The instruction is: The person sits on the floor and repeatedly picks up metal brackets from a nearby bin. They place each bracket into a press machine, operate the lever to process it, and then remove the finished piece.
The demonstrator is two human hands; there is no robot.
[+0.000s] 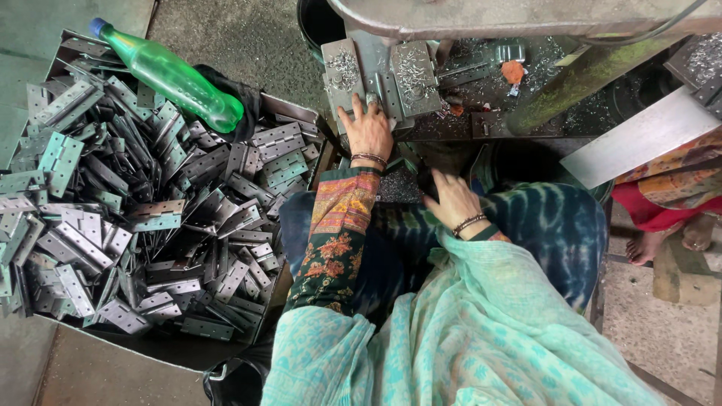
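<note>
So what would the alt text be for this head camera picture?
A seated person's left hand presses a metal hinge on a machine's plate, while the right hand rests in the lap. To the left, a tray holds heaped grey hinges and a green plastic bottle.

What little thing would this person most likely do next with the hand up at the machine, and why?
Probably lift the left hand away with the hinge piece under its fingertips. That hand rests on the machine's metal plate, while the right hand lies low by the lap and the pile of hinges sits at the left.
</note>
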